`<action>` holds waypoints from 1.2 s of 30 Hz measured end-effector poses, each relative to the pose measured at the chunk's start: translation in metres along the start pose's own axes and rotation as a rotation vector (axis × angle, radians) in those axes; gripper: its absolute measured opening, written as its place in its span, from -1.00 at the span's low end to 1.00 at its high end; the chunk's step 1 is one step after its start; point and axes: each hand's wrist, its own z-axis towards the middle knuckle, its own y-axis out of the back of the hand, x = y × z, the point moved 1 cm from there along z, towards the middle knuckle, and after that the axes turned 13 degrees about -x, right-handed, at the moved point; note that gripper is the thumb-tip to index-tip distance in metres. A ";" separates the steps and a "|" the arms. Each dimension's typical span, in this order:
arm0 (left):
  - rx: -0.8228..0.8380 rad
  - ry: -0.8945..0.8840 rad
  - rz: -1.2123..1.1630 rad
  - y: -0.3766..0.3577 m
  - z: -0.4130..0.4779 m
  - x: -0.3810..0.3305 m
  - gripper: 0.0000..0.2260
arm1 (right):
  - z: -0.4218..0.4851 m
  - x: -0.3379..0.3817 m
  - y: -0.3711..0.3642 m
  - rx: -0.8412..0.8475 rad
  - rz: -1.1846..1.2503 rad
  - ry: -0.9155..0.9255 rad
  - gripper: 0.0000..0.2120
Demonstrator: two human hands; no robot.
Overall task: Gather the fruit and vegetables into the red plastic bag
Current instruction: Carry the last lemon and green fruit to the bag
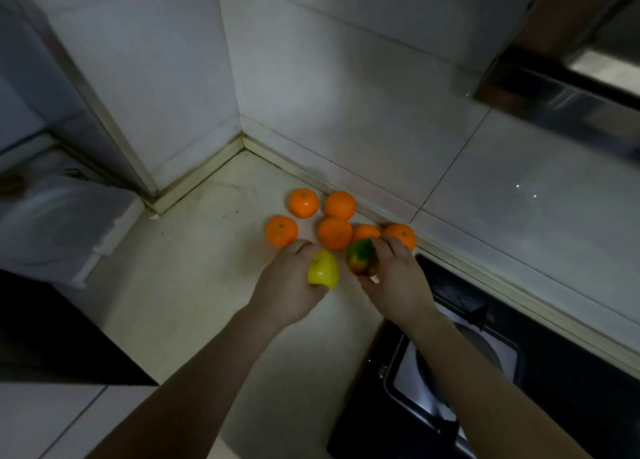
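The task is judged to be at an early stage: nothing can be seen to have been bagged, and the red plastic bag is not in view, so its place cannot be told.

A glossy yellow fruit, lobed like a small pepper (323, 270), is held in the left hand (287, 285), whose fingers are curled over its far side. A smooth oval fruit, green at one end and orange-red at the other (362, 257), is held in the right hand (398, 282), fingers wrapped over its top and the thumb beneath. Whether either piece is lifted clear of the pale table (194, 285) cannot be told.

Six round orange citrus fruits (335, 232) lie untouched in a loose cluster just beyond the hands, near the table's back edge where it meets the white tiled wall (346, 95). Two lie against that edge, and one is partly hidden behind the right hand. A black glass hob (554, 406) is set into the table at the right.

Two pieces are thus taken up and six are left to be gathered. All eight must be carried to the bag, wherever it is.
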 end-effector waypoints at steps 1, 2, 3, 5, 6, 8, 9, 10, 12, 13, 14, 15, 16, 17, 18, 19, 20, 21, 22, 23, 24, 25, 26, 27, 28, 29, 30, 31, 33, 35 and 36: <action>-0.022 -0.001 -0.001 0.010 -0.005 -0.003 -0.44 | -0.005 0.008 0.010 -0.024 0.003 0.002 -0.35; -0.044 -0.010 0.000 0.021 -0.010 -0.006 -0.44 | -0.010 0.015 0.019 -0.046 0.006 0.006 -0.35; -0.066 -0.020 -0.002 0.031 -0.016 -0.009 -0.44 | -0.015 0.023 0.028 -0.069 0.008 0.013 -0.35; -0.107 -0.040 -0.018 0.052 -0.028 -0.015 -0.44 | -0.026 0.040 0.046 -0.119 0.017 0.024 -0.35; -0.123 -0.048 -0.026 0.063 -0.035 -0.017 -0.43 | -0.032 0.048 0.055 -0.145 0.025 0.027 -0.35; -0.148 -0.068 -0.033 0.082 -0.049 -0.021 -0.42 | -0.046 0.064 0.071 -0.181 0.034 0.030 -0.36; -0.157 -0.081 -0.034 0.091 -0.057 -0.023 -0.42 | -0.054 0.071 0.078 -0.192 0.029 0.028 -0.36; -0.161 -0.092 -0.036 0.099 -0.065 -0.024 -0.42 | -0.062 0.079 0.086 -0.206 0.023 0.025 -0.35; -0.165 -0.102 -0.048 0.115 -0.082 -0.027 -0.41 | -0.082 0.094 0.099 -0.245 0.019 0.016 -0.34; -0.168 -0.105 -0.056 0.122 -0.091 -0.028 -0.40 | -0.093 0.102 0.106 -0.261 0.021 0.010 -0.34; -0.175 -0.113 -0.064 0.129 -0.100 -0.030 -0.41 | -0.105 0.111 0.112 -0.273 0.023 0.002 -0.33; -0.179 -0.123 -0.071 0.135 -0.110 -0.031 -0.41 | -0.117 0.119 0.118 -0.283 0.021 -0.005 -0.33; -0.179 -0.134 -0.076 0.142 -0.120 -0.033 -0.41 | -0.129 0.126 0.123 -0.291 0.014 -0.012 -0.33; -0.175 -0.143 -0.080 0.147 -0.130 -0.034 -0.41 | -0.142 0.132 0.128 -0.298 0.006 -0.021 -0.33; -0.171 -0.151 -0.082 0.152 -0.141 -0.036 -0.41 | -0.155 0.137 0.132 -0.304 -0.004 -0.032 -0.33; -0.167 -0.161 -0.085 0.156 -0.151 -0.037 -0.41 | -0.169 0.142 0.137 -0.310 -0.015 -0.046 -0.32; -0.164 -0.174 -0.088 0.160 -0.161 -0.039 -0.40 | -0.181 0.146 0.141 -0.316 -0.028 -0.061 -0.32; -0.160 -0.189 -0.092 0.163 -0.169 -0.041 -0.39 | -0.193 0.150 0.146 -0.325 -0.041 -0.073 -0.32; -0.155 -0.204 -0.095 0.166 -0.178 -0.044 -0.38 | -0.204 0.153 0.151 -0.335 -0.054 -0.088 -0.32; -0.148 -0.216 -0.100 0.168 -0.185 -0.047 -0.38 | -0.216 0.157 0.156 -0.343 -0.066 -0.102 -0.33; -0.144 -0.227 -0.106 0.170 -0.192 -0.050 -0.38 | -0.226 0.159 0.161 -0.348 -0.074 -0.114 -0.34; -0.142 -0.234 -0.114 0.172 -0.199 -0.054 -0.38 | -0.237 0.162 0.167 -0.352 -0.082 -0.123 -0.35; -0.137 -0.241 -0.121 0.173 -0.205 -0.059 -0.38 | -0.246 0.164 0.173 -0.358 -0.088 -0.133 -0.36; -0.131 -0.251 -0.123 0.175 -0.211 -0.064 -0.38 | -0.255 0.167 0.180 -0.369 -0.095 -0.141 -0.37; -0.129 -0.267 -0.125 0.177 -0.217 -0.070 -0.38 | -0.264 0.168 0.186 -0.383 -0.100 -0.149 -0.38; -0.129 -0.286 -0.133 0.178 -0.222 -0.076 -0.39 | -0.272 0.169 0.192 -0.396 -0.104 -0.155 -0.38; -0.133 -0.305 -0.144 0.179 -0.227 -0.083 -0.40 | -0.279 0.169 0.197 -0.406 -0.108 -0.163 -0.38; -0.135 -0.320 -0.154 0.180 -0.231 -0.089 -0.40 | -0.286 0.168 0.202 -0.414 -0.112 -0.171 -0.38; -0.136 -0.345 -0.165 0.179 -0.239 -0.101 -0.40 | -0.300 0.165 0.210 -0.425 -0.127 -0.188 -0.36; -0.137 -0.373 -0.171 0.176 -0.246 -0.112 -0.41 | -0.314 0.160 0.220 -0.432 -0.144 -0.198 -0.35; -0.134 -0.386 -0.173 0.173 -0.248 -0.119 -0.41 | -0.322 0.157 0.225 -0.434 -0.149 -0.202 -0.34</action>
